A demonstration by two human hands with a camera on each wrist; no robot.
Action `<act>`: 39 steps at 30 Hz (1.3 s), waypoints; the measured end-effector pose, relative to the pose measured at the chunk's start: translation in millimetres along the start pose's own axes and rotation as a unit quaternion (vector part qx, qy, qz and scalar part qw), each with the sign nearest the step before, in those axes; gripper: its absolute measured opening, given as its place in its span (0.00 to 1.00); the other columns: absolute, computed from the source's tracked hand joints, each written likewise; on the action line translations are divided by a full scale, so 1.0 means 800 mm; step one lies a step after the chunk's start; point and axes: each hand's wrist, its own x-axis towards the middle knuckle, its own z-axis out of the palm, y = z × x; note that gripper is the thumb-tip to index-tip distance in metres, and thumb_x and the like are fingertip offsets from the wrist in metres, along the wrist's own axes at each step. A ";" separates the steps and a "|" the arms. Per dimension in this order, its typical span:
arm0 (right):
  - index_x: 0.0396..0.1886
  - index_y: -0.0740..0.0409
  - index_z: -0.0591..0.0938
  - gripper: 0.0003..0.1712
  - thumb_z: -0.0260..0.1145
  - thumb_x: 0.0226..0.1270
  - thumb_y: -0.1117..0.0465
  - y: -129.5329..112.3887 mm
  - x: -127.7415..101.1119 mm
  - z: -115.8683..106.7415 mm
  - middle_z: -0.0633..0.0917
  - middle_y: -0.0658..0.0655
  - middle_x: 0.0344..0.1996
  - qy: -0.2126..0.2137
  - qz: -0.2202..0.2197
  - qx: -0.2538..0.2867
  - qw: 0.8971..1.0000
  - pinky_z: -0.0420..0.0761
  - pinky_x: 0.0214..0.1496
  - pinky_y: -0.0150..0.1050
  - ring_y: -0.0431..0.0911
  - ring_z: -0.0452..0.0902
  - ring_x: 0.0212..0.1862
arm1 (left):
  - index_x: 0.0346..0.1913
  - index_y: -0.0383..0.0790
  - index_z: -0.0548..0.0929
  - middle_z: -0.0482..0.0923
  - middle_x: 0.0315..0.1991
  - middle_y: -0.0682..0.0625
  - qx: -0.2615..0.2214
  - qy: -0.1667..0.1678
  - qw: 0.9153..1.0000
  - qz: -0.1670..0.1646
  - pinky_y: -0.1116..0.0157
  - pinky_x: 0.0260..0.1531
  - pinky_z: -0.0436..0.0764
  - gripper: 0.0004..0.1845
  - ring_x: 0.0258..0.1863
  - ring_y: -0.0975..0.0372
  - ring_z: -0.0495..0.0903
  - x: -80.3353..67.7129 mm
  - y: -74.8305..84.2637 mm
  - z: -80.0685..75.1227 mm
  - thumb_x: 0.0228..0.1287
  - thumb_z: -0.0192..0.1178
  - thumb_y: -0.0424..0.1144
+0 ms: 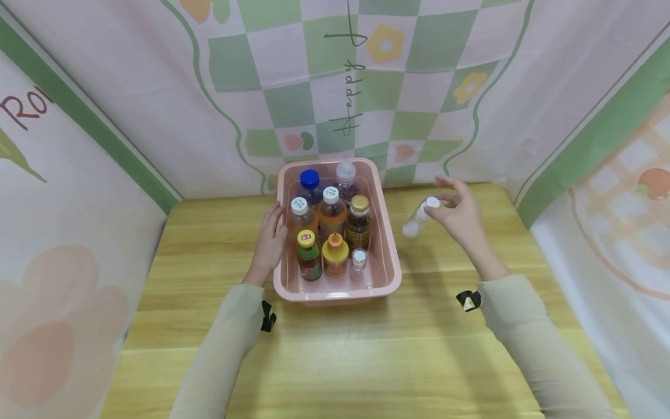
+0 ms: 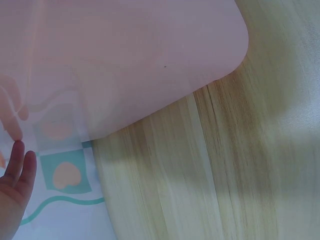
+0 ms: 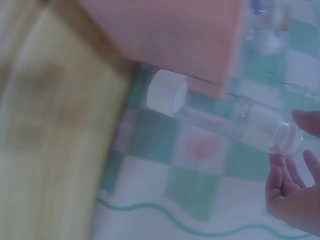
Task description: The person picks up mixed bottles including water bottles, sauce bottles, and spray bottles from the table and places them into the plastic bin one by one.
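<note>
In the head view, my right hand (image 1: 460, 215) pinches one end of a small clear bottle (image 1: 420, 216), held tilted above the table to the right of a pink plastic basin (image 1: 389, 273). The bottle shows white at both ends; in the right wrist view its white cap (image 3: 167, 93) points away from the fingers (image 3: 287, 180). My left hand (image 1: 270, 241) rests against the basin's left side, fingers fairly straight. Inside the basin stand several bottles, among them a yellow-capped bottle (image 1: 309, 256), an orange-topped squeeze bottle (image 1: 335, 256), and a little white-capped bottle (image 1: 358, 265).
Toward the back of the basin are a blue-capped bottle (image 1: 309, 183), a clear-capped bottle (image 1: 345, 174) and a gold-capped dark bottle (image 1: 359, 224). The wooden table (image 1: 335, 361) ends at a patterned cloth (image 1: 324, 75) behind, with more cloth at both sides.
</note>
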 end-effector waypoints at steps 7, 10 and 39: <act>0.66 0.55 0.69 0.36 0.67 0.56 0.70 -0.045 -0.004 -0.014 0.73 0.39 0.53 0.033 -0.029 0.061 0.997 0.72 0.48 0.23 0.28 0.74 0.46 | 0.74 0.49 0.55 0.42 0.78 0.58 -0.002 0.000 1.000 -0.003 0.47 0.75 0.54 0.28 0.77 0.55 0.44 0.000 0.001 0.000 0.73 0.39 0.44; 0.66 0.52 0.70 0.36 0.68 0.56 0.70 -0.061 -0.008 -0.016 0.73 0.37 0.53 0.036 -0.037 0.067 0.996 0.74 0.47 0.20 0.29 0.75 0.47 | 0.74 0.49 0.55 0.42 0.78 0.58 -0.004 0.002 1.000 -0.002 0.47 0.75 0.55 0.28 0.77 0.55 0.44 -0.001 0.001 0.000 0.73 0.40 0.43; 0.63 0.60 0.72 0.35 0.69 0.53 0.72 -0.138 -0.043 0.045 0.75 0.60 0.58 -0.073 -0.123 0.042 0.989 0.71 0.55 0.34 0.36 0.75 0.49 | 0.74 0.51 0.55 0.41 0.78 0.61 -0.009 -0.003 1.000 -0.009 0.46 0.74 0.55 0.28 0.78 0.56 0.44 -0.001 0.002 -0.001 0.73 0.40 0.43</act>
